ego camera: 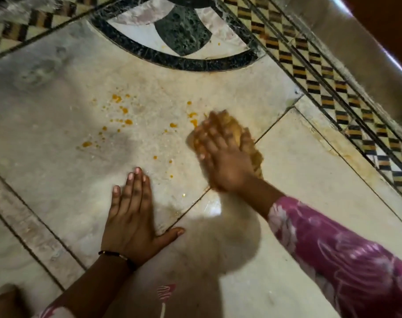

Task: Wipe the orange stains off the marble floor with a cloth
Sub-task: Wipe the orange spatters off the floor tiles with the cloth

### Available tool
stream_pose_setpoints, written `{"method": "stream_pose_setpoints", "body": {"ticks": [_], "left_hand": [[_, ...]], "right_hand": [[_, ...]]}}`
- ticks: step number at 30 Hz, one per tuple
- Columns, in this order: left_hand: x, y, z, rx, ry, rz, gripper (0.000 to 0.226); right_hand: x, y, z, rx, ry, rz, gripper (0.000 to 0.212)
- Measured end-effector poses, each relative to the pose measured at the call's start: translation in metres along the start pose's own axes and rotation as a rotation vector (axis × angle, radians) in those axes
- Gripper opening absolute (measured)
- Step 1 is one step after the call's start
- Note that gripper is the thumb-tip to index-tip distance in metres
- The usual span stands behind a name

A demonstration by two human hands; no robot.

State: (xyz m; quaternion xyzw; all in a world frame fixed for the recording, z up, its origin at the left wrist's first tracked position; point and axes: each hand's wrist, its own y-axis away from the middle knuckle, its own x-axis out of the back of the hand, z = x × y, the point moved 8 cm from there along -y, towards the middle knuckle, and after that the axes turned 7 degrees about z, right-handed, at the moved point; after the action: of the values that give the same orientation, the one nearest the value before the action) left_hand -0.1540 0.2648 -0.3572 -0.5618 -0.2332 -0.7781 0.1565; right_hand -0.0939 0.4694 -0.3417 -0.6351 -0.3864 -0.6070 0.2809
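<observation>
Several orange stains [119, 115] dot the pale marble floor [57, 92] in the middle of the view, with a few more spots [192, 115] just left of the cloth. A crumpled yellow-stained cloth [229, 125] lies on the floor under my right hand [220, 154], which presses on it with straight fingers and looks blurred. My left hand [131, 212] rests flat on the floor, fingers straight, nearer to me and left of the cloth. It holds nothing.
A round inlay of black, green and white stone [179, 35] lies beyond the stains. A checkered border strip [321, 88] runs along the right side, with a raised grey ledge [367, 53] past it. Tile joints cross the floor near both hands.
</observation>
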Motion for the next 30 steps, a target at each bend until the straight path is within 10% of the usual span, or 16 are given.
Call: {"method": "stream_pose_setpoints", "body": {"ticks": [3,9,16,23,30], "left_hand": [[0.000,-0.001,-0.003,0.005,0.031,-0.017,0.125],[-0.002,0.000,0.000,-0.033,0.029,0.034,0.123],[-0.001,0.000,-0.003,-0.039,0.046,0.036,0.120],[0.000,0.002,-0.003,-0.040,0.058,0.060,0.120],[0.033,0.001,-0.047,0.112,0.121,0.209,0.124]], "right_hand": [[-0.008,0.060,-0.005,0.177,0.006,-0.062,0.054],[0.013,-0.031,0.100,-0.316,-0.024,0.008,0.057],[-0.012,0.060,-0.044,0.270,0.002,-0.027,0.054],[0.017,-0.056,0.076,-0.318,-0.081,0.015,0.055],[-0.012,0.018,-0.092,0.456,-0.013,-0.058,0.054]]}}
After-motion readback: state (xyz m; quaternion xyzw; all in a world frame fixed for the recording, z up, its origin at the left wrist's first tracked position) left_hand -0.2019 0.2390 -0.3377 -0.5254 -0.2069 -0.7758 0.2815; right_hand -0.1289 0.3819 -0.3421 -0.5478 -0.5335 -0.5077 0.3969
